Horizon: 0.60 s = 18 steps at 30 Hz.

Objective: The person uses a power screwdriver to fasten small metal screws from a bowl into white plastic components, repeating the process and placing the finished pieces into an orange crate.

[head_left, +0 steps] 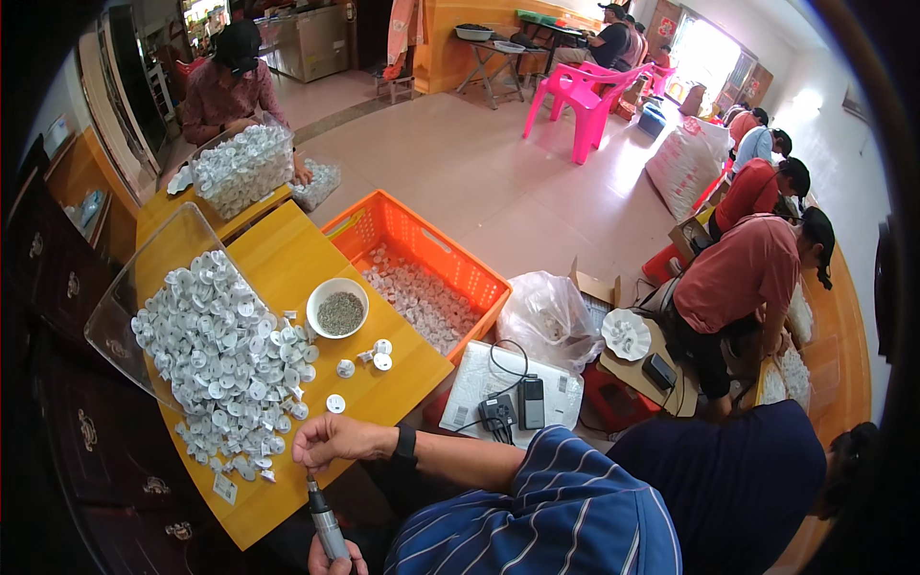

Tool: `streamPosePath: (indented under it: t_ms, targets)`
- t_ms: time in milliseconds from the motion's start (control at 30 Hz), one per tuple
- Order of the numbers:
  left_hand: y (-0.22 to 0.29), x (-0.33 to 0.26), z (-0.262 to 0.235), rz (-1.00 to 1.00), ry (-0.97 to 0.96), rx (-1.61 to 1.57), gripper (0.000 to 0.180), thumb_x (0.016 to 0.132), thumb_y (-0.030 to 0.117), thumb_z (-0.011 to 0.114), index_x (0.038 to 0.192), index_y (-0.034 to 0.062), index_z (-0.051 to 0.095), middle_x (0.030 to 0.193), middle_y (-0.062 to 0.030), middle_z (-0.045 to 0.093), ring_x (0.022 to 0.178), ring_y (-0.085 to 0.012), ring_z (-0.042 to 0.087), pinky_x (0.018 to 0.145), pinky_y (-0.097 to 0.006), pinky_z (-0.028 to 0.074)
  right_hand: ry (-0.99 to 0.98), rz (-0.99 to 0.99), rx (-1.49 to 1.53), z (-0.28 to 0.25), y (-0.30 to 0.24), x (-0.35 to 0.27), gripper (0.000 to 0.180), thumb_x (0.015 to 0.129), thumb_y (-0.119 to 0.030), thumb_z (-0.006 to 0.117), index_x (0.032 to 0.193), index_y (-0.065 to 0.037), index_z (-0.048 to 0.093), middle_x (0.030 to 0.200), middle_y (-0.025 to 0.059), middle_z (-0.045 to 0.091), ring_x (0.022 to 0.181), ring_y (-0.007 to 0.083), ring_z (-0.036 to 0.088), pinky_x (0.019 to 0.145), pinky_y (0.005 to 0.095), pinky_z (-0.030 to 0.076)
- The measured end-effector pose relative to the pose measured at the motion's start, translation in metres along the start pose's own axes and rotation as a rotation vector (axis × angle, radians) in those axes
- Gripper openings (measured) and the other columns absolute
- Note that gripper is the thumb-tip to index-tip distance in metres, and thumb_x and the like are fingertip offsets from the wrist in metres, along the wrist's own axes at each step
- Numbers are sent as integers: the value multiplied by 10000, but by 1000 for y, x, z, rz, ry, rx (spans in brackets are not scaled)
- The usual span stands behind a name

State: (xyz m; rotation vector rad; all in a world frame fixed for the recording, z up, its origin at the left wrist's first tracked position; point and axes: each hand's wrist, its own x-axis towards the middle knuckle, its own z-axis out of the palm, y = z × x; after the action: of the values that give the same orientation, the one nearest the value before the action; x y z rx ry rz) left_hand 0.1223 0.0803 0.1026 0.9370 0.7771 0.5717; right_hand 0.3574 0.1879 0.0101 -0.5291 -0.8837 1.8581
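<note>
Near the lower edge, my left hand (333,562) is wrapped round a silver-grey electric screwdriver (328,527), whose tip points up. Just above the tip, my right hand (335,441) has its fingers pinched together; whatever they hold is too small or hidden to name. A dark band (406,444) circles my right wrist. Beside that hand, a large heap of white round plastic parts (216,345) spills from a clear tipped bin (120,335) onto the yellow table (287,259). Several loose parts and a white bowl (338,309) of small metal pieces sit nearby.
An orange crate (470,273) holding more white parts stands beyond the table. Right of it are a plastic bag (546,316) and a wrapped white box (470,374) with a black device (531,402) and cables. Other people work at left and right; a pink chair (585,101) stands behind.
</note>
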Motion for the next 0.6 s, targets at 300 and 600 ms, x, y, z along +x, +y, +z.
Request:
streamPosePath:
  t_ms: [300, 600]
  targets:
    - [-28, 5, -12, 42, 158, 293, 486, 912, 70, 609, 1364, 11, 440, 825, -1, 524, 621, -68, 475, 553, -201, 400, 93, 112, -172, -2, 1, 2, 98, 909, -51, 646, 1005, -39, 661, 829, -1, 665, 732, 75, 635, 681, 211, 528]
    - [-8, -1, 8, -22, 195, 113, 430, 928, 107, 601, 1326, 21, 462, 801, 7, 519, 587, -63, 452, 517, -201, 365, 54, 123, 21, 0, 11, -1, 164, 932, -128, 676, 1085, -78, 649, 902, -18, 666, 779, 67, 649, 682, 198, 525]
